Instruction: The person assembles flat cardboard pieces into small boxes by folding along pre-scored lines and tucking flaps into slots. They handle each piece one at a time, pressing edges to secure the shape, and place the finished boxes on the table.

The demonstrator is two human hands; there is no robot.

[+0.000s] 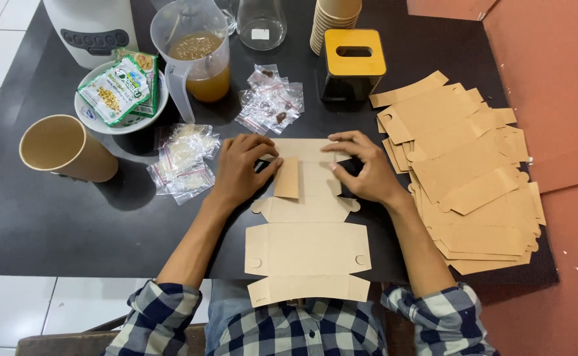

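Two hands on a flat kraft box blank

Two hands press one unfolded brown card blank (307, 244) lying flat on the black table (52, 224), its near edge hanging over the table edge toward the person. Left hand (241, 168): fingers bent, tips pinching a narrow side flap (288, 178) raised at the blank's far end. Right hand (361, 168): fingers curled, tips bearing down on the far panel, holding nothing loose. Stack of like blanks (463, 175), fanned, just right of the right hand. Yellow-topped black tissue box (353, 62) beyond. Small clear packets (185, 161) beside the left hand; paper cup (65, 148) farther left; jug of amber liquid (197, 56) and bowl of green sachets (121, 92) at the far left.
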